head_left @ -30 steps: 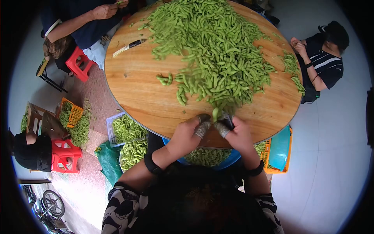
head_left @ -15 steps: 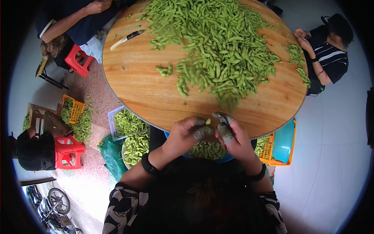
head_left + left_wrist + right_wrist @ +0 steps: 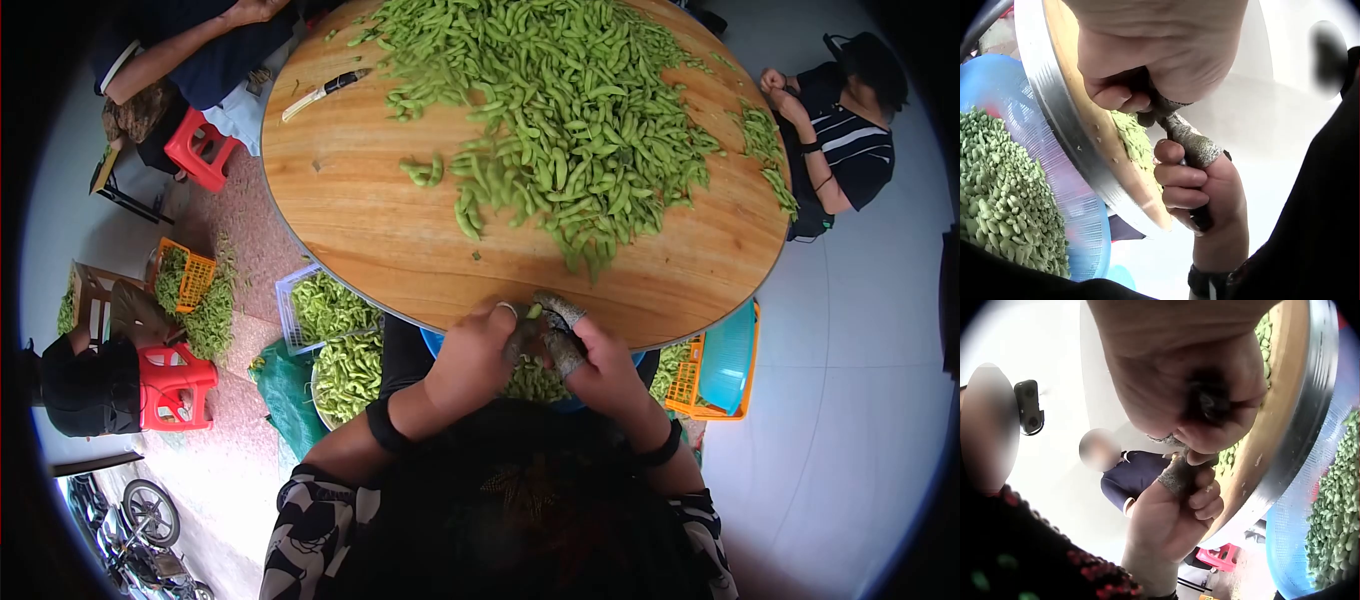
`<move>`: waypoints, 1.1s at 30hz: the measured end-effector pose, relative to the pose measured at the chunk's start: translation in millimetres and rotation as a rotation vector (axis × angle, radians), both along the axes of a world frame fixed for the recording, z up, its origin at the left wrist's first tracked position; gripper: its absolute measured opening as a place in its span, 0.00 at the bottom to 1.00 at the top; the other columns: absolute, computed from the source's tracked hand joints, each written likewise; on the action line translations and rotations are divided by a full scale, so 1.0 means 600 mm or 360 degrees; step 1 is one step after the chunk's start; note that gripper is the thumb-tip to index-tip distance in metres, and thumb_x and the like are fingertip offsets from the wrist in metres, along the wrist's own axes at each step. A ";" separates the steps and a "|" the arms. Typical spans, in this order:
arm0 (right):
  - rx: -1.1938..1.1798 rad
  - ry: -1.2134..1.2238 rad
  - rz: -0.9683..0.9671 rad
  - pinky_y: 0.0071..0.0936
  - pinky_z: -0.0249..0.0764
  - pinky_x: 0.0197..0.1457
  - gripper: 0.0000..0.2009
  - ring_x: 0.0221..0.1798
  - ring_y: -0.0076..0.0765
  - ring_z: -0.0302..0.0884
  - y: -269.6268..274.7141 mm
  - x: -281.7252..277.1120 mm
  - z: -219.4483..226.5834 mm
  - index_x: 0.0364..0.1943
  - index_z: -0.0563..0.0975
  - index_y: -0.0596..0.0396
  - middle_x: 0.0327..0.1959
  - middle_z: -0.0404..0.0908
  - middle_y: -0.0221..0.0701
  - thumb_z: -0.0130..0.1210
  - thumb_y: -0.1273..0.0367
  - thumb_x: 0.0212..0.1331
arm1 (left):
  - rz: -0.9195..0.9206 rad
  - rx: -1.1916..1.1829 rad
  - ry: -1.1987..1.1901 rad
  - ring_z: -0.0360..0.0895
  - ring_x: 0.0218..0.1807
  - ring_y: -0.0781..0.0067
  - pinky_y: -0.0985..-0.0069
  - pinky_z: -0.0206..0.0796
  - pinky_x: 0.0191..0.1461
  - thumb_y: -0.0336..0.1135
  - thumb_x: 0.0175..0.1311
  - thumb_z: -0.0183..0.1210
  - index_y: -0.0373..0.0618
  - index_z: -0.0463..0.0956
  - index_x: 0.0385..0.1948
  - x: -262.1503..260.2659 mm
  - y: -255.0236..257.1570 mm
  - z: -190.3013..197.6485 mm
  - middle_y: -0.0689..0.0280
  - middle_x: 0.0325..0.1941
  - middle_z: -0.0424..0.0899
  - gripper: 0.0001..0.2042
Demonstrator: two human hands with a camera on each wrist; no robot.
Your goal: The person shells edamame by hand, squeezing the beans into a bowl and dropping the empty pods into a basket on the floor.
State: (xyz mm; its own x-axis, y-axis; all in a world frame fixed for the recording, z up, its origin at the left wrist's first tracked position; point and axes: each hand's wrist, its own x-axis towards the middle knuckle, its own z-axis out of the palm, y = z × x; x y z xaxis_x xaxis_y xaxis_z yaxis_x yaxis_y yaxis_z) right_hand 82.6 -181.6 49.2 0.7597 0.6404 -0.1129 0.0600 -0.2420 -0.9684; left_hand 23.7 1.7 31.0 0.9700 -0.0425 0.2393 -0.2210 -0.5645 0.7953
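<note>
My left hand (image 3: 474,348) pinches a green soybean pod (image 3: 535,311) between thumb and forefinger, both wrapped in worn grey coverings. Mostly hidden by the fingers, the pod shows only a small green bit. My right hand (image 3: 598,366), with similar wrapped fingertips, meets the left at the near table edge. Its curled fingers grip a dark-handled tool (image 3: 1200,219), whose working end is hidden. In the right wrist view the dark handle (image 3: 1210,403) sits inside the palm. Below the hands stands a blue basket (image 3: 1094,231) of shelled green beans (image 3: 1007,206).
A large heap of soybean pods (image 3: 570,130) covers much of the round wooden table (image 3: 350,210). A knife (image 3: 325,94) lies at its left. Pod-filled baskets (image 3: 290,318) flank me, with an orange crate (image 3: 745,400) at right. Other people sit around on red stools (image 3: 175,385).
My right hand has drawn back from the near end of the heap. Both hands came toward me, stood slightly apart with a pod in the left, and now meet fingertip to fingertip.
</note>
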 end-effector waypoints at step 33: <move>0.0177 -0.0491 -0.0086 0.32 0.71 0.26 0.18 0.23 0.29 0.74 -0.011 0.022 -0.044 0.50 0.75 0.55 0.27 0.77 0.29 0.60 0.70 0.54 | -0.0532 -0.0671 0.0762 0.68 0.28 0.66 0.71 0.63 0.33 0.28 0.66 0.48 0.37 0.69 0.36 0.000 0.014 0.012 0.62 0.29 0.73 0.04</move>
State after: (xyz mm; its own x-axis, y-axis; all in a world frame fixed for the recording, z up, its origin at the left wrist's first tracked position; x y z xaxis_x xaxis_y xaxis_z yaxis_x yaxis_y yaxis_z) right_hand 95.7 -188.3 22.8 0.7803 0.5938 0.1963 0.3448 -0.1465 -0.9272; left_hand 23.5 10.0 38.0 0.9239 -0.3531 -0.1473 0.0991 -0.1510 0.9836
